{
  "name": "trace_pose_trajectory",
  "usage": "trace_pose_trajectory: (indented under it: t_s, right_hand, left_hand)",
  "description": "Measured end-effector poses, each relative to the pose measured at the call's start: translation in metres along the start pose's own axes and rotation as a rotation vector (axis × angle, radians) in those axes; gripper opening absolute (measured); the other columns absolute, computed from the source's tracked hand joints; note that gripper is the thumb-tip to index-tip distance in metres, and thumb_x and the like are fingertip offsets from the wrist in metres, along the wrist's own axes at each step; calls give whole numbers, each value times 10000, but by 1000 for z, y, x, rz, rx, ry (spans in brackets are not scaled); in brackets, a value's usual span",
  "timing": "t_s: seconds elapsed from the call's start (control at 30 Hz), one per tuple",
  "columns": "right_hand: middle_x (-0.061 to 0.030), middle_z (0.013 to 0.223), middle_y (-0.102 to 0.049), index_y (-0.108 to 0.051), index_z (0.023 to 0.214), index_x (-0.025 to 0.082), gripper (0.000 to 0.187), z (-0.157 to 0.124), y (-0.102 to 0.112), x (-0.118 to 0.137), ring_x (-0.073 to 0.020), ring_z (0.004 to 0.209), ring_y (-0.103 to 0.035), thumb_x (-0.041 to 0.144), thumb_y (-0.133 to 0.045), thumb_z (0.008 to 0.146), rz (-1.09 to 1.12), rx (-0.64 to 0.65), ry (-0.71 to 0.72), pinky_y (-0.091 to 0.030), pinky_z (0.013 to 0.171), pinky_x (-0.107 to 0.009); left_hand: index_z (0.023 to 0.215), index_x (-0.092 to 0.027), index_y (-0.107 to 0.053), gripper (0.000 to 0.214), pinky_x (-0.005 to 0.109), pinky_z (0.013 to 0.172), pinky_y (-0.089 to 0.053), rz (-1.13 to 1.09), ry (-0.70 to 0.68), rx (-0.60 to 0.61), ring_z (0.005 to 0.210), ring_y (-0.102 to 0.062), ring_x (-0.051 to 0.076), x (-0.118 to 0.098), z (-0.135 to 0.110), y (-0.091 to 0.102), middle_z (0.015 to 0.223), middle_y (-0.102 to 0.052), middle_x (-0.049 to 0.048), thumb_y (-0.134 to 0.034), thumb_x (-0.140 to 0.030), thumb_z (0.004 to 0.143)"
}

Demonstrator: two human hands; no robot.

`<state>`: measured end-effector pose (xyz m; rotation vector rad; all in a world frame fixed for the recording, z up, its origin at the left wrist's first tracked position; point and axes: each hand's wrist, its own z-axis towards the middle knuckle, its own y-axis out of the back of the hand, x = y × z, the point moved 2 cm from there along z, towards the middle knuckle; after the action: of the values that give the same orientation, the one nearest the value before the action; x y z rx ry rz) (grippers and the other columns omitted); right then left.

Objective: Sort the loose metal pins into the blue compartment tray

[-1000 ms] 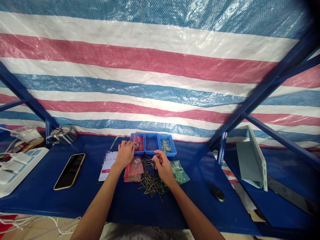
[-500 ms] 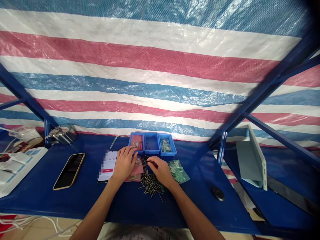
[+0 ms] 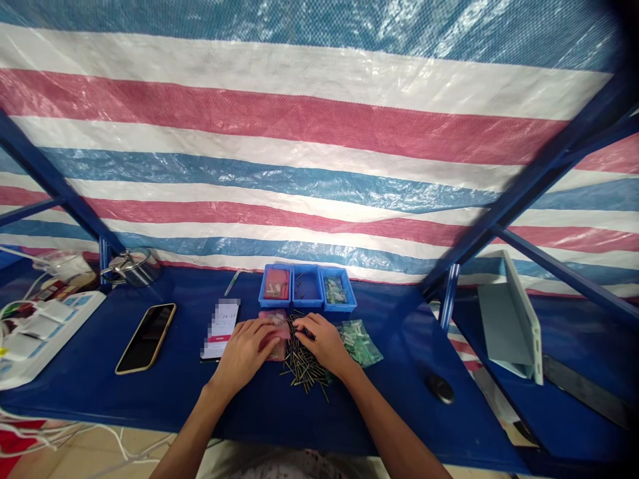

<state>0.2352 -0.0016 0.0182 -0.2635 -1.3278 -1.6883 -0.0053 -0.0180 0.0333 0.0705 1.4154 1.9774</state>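
Observation:
A heap of thin, dark and brass-coloured metal pins (image 3: 305, 369) lies on the blue table in front of me. My right hand (image 3: 323, 340) is over the heap's upper right side, thumb and fingertips bent together among the pins; what they hold is too small to make out. To the left, my left hand (image 3: 248, 349) rests over the pink plastic bag (image 3: 275, 320), fingers stretched forward and thumb apart. Beside my right hand lies a green plastic bag (image 3: 360, 342). Behind stand three blue bins: a left bin (image 3: 274, 305) with pink bags, a middle bin (image 3: 307, 286) with a few pins, a right bin (image 3: 340, 308) with greenish bags.
A lit phone (image 3: 219, 329) lies left of my left hand, with a pen (image 3: 231, 283) behind it. Farther left are a dark phone (image 3: 146, 338), a metal pot (image 3: 134, 268) and a power strip (image 3: 54, 339). A black mouse-like object (image 3: 439, 388) lies right.
My left hand has come back from the left bin's front edge to the pink bag on the table. My right hand stays at the heap. The view has shifted slightly.

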Motion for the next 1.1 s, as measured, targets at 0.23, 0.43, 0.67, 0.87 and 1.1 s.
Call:
trace_pose_trajectory:
  t_s: [0.23,0.43,0.67,0.87,1.1]
  right_hand:
    - [-39,999,-640,-668,1320,319,353,2,7,13,-207,788,-568,369,-681,970,189,-47,-72,-496,747,-340]
    - [-10,843,-523,-660,820,219,298,6,13,8,-172,738,-501,456,-635,999,426,-141,-170,-432,689,-300]
    - [33,790,-547,-568,1224,255,367,7,6,-8,-155,627,-509,470,-679,949,670,-189,-318,-436,588,-279]
    - [21,830,-567,-537,1268,261,362,5,4,-2,-158,651,-526,421,-652,964,652,-128,-302,-450,612,-286]
    - [47,742,-533,-565,1256,270,400,6,10,3,-155,630,-485,444,-716,929,729,-119,-316,-393,608,-277]
  left_hand:
    - [1083,-251,-697,294,359,824,-539,-296,181,-109,938,-703,245,-23,20,4,1022,-756,58,-475,-443,1088]
    - [1272,-218,-593,363,271,649,-529,-709,409,-237,726,-680,180,-29,33,-5,894,-726,19,-481,-502,1076]
    - [1394,-267,-530,330,364,925,-566,-498,230,-166,1042,-691,214,-13,23,-26,1246,-665,79,-453,-294,1074]
    - [1460,-331,-531,469,380,994,-563,-432,131,-138,1161,-640,217,-11,19,-34,1409,-524,89,-470,-161,1027]
    - [1393,-346,-627,484,463,1007,-547,-328,94,-243,1216,-587,267,-5,16,-37,1410,-506,103,-532,-122,974]
